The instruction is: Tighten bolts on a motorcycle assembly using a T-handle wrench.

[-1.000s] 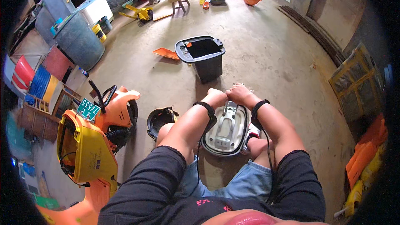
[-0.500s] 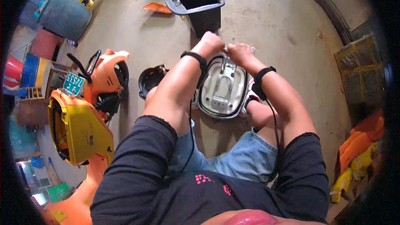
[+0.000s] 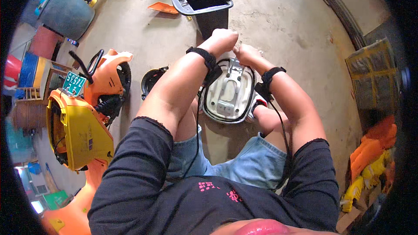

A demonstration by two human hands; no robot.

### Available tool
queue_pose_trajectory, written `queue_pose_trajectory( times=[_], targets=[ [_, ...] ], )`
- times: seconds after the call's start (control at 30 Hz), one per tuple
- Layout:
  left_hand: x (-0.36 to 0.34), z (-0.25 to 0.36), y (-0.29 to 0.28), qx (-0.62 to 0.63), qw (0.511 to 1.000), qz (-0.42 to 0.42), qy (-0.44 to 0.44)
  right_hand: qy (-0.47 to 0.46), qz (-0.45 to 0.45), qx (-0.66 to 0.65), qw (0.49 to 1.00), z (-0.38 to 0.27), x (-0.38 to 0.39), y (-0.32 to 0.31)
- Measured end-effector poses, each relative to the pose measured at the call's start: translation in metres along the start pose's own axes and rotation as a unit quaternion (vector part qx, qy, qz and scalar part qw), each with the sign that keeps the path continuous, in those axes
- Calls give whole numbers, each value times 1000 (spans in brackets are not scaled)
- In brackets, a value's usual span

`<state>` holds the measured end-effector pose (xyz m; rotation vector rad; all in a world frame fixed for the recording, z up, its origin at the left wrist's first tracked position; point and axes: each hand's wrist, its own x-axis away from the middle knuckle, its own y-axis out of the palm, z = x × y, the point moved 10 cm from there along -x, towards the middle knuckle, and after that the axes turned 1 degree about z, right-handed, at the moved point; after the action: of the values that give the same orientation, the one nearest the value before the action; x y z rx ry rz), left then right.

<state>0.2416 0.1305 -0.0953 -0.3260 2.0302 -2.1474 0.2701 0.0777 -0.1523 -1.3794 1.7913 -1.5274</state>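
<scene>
A scooter seat (image 3: 228, 105) lies upside down on the floor between my feet, its pale underside ringed by a dark edge. A metal hinge bracket (image 3: 235, 70) is at its far end. Just beyond that end, my left hand (image 3: 224, 40) is closed with its knuckles up. Close by on the right, my right hand (image 3: 248, 55) is closed too, right over the bracket end. Whatever the fingers grip is too small and hidden to make out.
A black storage bucket (image 3: 212, 21) stands ahead, beside an orange panel (image 3: 163, 7). On my left is an orange and yellow scooter body (image 3: 89, 141). A round black part (image 3: 150, 80) lies by my left leg. At right are a taped box (image 3: 374, 76) and orange panels (image 3: 370, 148).
My left hand has shifted slightly forward and right, away from the bracket. My right hand stays near the seat's far end, still closed. The whole view has tilted slightly.
</scene>
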Motion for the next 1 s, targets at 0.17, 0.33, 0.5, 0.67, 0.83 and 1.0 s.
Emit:
queue_pose_trajectory(
  times=[0.17, 0.33, 0.5, 0.67, 0.83, 1.0],
  targets=[
    [26, -1, 21, 81, 993, -80, -6, -17, 26, 9, 999, -5, -3, -10],
    [40, 6, -2, 29, 999, -41, 5, -156, 37, -112, 981, -31, -4, 14],
    [41, 16, -48, 62, 995, -67, -43, -96, -122, -387, 909, -28, -14, 68],
    [52, 48, -101, 104, 994, -38, -26, -116, -9, -420, 900, -36, -23, 47],
    [63, 58, -118, 117, 991, -56, -37, -198, 133, -406, 882, -48, -21, 27],
    [64, 41, -114, 111, 993, -28, -24, -235, 192, -405, 863, -44, -17, 37]
  ],
)
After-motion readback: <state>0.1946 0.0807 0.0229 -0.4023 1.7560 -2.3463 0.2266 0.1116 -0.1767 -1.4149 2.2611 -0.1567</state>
